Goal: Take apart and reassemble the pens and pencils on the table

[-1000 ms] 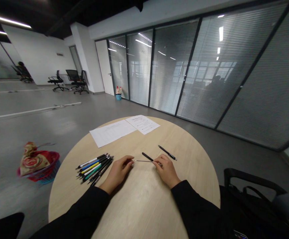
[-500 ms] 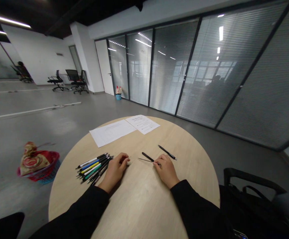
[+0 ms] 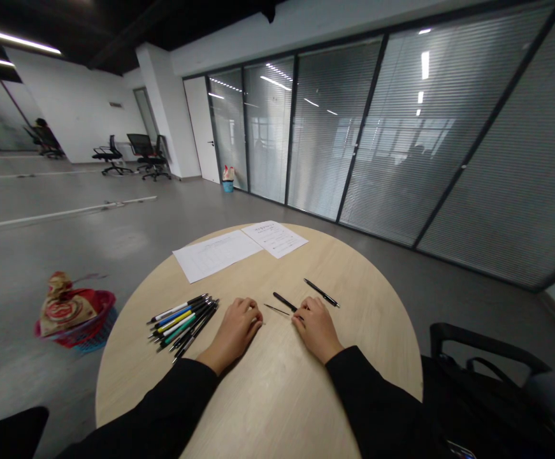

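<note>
Two curled hands meet over pen parts on a round table [image 3: 277, 395].
The left hand [image 3: 237, 328] bends its fingers low; the right hand [image 3: 318, 325] does likewise. I can't tell what either pinches. A black tube [image 3: 283, 301] and thin rod [image 3: 276, 309] lie between them, near the right fingertips; pens [image 3: 176, 322] heap at left.

The room was moderately dim, lit from above by long white strip lights [image 3: 16, 39] glowing at upper left against a black ceiling [image 3: 115, 22]. Bright reflections streaked the tall glass partition with grey blinds [image 3: 401, 146], and the smooth grey floor [image 3: 129, 236] had a dull sheen. A soft shadow lay beside the bare left hand [image 3: 236, 331]. Wide-angle distortion slanted the partition's frames; print on the white paper sheets [image 3: 274, 239] was too soft to read.
</note>
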The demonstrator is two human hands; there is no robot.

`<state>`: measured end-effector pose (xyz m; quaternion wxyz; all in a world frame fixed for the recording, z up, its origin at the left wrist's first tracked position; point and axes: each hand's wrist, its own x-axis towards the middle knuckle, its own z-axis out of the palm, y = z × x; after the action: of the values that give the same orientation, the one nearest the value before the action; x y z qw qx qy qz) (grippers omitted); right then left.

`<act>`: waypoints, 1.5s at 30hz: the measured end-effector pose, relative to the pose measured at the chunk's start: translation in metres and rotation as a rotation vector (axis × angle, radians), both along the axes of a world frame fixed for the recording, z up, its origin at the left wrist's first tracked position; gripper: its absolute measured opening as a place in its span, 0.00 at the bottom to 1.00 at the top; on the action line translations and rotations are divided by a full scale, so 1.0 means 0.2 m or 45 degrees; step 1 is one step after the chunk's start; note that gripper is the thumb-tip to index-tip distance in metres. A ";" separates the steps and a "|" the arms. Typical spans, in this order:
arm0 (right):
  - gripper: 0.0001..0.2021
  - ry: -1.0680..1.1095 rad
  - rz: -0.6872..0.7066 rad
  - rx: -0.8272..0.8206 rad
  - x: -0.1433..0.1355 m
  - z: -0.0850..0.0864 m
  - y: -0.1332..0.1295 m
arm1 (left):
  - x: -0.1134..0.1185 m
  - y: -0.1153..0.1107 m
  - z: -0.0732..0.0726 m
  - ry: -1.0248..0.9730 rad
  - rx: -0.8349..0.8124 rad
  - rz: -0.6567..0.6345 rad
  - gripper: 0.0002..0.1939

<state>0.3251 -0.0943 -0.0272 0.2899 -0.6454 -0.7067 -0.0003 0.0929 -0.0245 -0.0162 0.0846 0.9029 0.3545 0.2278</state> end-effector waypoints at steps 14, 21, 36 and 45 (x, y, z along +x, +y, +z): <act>0.03 0.149 0.025 0.042 0.02 -0.01 0.00 | -0.03 0.02 0.01 -0.082 0.018 0.041 0.09; 0.09 0.235 -0.117 0.070 0.11 -0.04 0.03 | -0.11 0.09 -0.02 -0.096 0.059 0.282 0.13; 0.13 0.199 -0.163 -0.047 0.13 -0.06 0.04 | -0.10 0.07 -0.02 -0.010 0.004 0.229 0.14; 0.06 0.156 -0.079 -0.088 0.09 -0.05 0.03 | 0.00 0.01 0.00 0.157 0.043 0.009 0.24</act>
<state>0.3424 -0.0893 -0.0365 0.3101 -0.6755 -0.6668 0.0544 0.0935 -0.0231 -0.0168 0.0468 0.9153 0.3583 0.1780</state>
